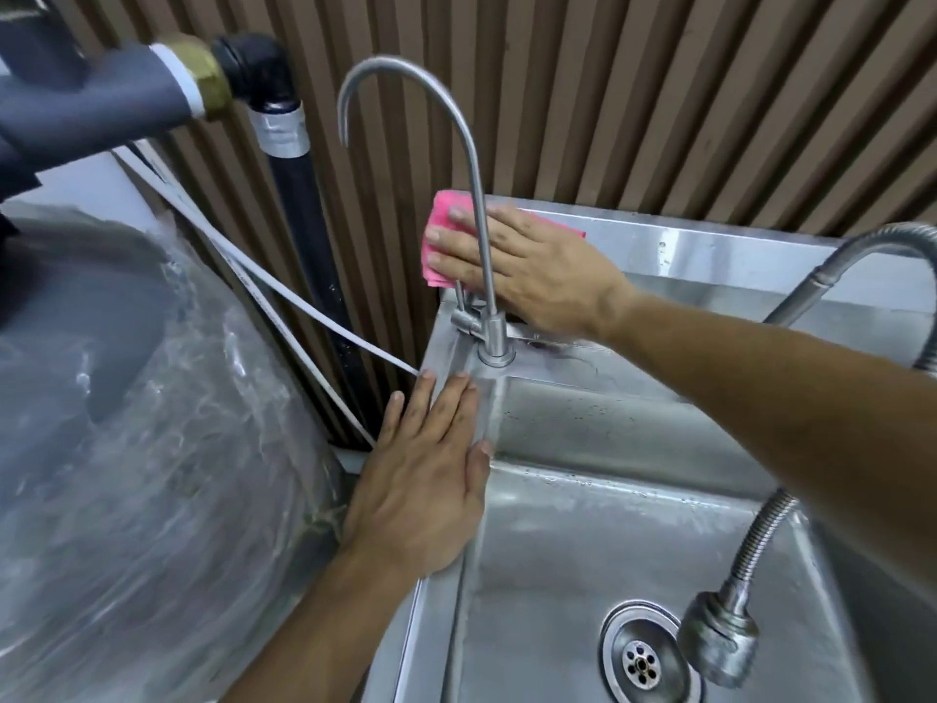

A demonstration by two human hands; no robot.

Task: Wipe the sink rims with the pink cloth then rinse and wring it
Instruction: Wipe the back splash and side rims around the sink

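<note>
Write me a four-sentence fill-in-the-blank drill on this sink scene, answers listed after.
1. The right hand presses a cloth coloured ____.
2. The left hand lies flat on the sink's ____ rim.
3. The cloth sits behind the ____ faucet.
4. The drain lies in the basin's ____.

Answers: pink; left; gooseneck; bottom

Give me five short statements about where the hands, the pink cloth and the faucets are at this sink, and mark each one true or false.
1. The right hand presses the pink cloth flat on the sink's back rim. True.
2. The left hand holds the cloth. False: it lies bare and flat on the left rim.
3. The gooseneck faucet stands at the back left corner. True.
4. Water runs from the flexible sprayer. False: no stream shows.
5. The cloth covers the drain. False: the drain is uncovered.
</note>
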